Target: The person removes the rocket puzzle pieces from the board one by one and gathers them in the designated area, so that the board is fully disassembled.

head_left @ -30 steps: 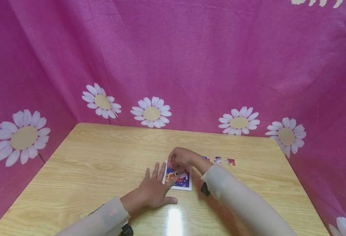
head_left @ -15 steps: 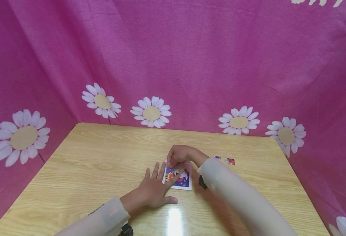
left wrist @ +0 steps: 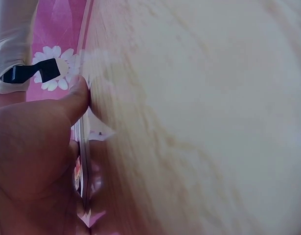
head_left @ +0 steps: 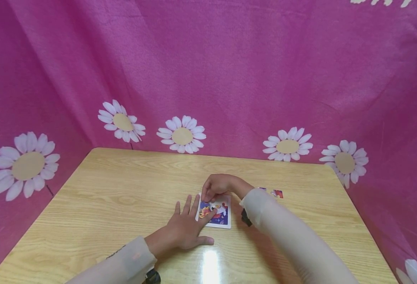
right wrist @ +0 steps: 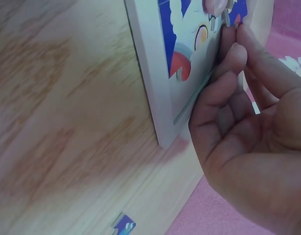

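Observation:
A jigsaw puzzle in a white-rimmed tray [head_left: 224,226] lies on the table, its picture dark blue with a white figure and orange and red patches. My left hand [head_left: 185,230] rests spread at its left side, one finger reaching over the picture. In the left wrist view, the thumb [left wrist: 78,98] extends along the tabletop. My right hand [head_left: 217,186] bends over the tray's far left corner. Its thumb and finger pinch a small blue puzzle piece [right wrist: 237,12], partly hidden by fingertips. Bare white backing [right wrist: 185,105] shows at the tray's far right part.
Loose puzzle pieces lie right of the tray: a red and purple one [head_left: 277,193] and another [head_left: 262,189] partly behind the right sleeve. The right wrist view shows a blue loose piece [right wrist: 125,225]. A pink flowered curtain [head_left: 230,79] surrounds the wooden table [head_left: 123,177].
My right hand has shifted slightly away from me, staying at the tray's far left corner. The forearm now covers the nearest loose piece and part of another. My left hand has stayed still.

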`<state>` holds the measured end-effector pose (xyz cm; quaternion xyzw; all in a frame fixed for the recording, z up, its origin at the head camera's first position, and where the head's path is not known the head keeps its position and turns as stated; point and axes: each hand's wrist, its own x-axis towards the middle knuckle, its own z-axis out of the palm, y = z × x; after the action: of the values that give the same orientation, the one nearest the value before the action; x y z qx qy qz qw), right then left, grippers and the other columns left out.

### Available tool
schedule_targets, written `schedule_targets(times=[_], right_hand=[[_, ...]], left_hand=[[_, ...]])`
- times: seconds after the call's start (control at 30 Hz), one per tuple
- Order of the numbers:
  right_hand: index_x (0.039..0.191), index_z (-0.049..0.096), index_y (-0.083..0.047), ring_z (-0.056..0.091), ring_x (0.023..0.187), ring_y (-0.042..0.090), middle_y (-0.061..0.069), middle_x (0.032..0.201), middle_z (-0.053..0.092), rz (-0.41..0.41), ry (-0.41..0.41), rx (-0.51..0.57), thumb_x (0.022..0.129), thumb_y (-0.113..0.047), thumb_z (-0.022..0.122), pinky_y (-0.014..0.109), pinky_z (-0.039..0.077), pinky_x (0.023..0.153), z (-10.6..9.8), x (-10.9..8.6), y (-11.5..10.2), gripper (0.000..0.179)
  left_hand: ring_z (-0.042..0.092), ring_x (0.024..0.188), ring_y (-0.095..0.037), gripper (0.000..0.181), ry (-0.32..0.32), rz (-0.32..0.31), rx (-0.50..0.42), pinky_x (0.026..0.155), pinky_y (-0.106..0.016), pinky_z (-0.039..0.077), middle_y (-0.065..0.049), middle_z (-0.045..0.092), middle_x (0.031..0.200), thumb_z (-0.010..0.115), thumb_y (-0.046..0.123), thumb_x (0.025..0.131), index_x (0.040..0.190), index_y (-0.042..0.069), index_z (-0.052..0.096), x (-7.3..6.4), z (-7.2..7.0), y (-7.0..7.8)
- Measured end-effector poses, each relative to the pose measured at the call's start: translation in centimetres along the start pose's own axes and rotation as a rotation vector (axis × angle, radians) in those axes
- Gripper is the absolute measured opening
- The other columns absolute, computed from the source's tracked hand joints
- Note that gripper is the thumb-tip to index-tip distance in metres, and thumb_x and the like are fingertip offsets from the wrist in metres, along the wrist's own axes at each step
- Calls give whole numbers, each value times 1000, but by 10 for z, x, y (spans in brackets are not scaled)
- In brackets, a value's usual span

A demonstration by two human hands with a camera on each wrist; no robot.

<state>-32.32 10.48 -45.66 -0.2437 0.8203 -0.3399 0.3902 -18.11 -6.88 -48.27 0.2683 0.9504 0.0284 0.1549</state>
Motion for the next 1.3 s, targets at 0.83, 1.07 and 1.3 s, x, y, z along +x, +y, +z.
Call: schedule_targets(times=[0.83,1.07,1.3], right_hand=[[104,77,5,58,63,6,-1,77,72,-133,30,145,94,0,72,19,47,61,-3,-1,26,13],[105,77,5,60,66,7,0,79,73,-160,63,158,95,0,70,20,50,63,-3,-3,31,13],[106,78,0,62,72,10,2,87,74,-191,87,107,99,-3,66,23,53,69,-6,-12,36,14]], left_hand=[[-2,155,-50,88,-19,-11,4,117,-74,12,-23,-2,171,38,86,90,164,45,14,2,1,0],[-2,155,-51,88,-25,-12,4,117,-74,12,-24,-2,171,39,85,90,164,45,14,3,1,-1],[2,155,-51,89,-15,-12,27,117,-74,16,-24,1,171,36,87,89,164,44,15,2,1,0]])
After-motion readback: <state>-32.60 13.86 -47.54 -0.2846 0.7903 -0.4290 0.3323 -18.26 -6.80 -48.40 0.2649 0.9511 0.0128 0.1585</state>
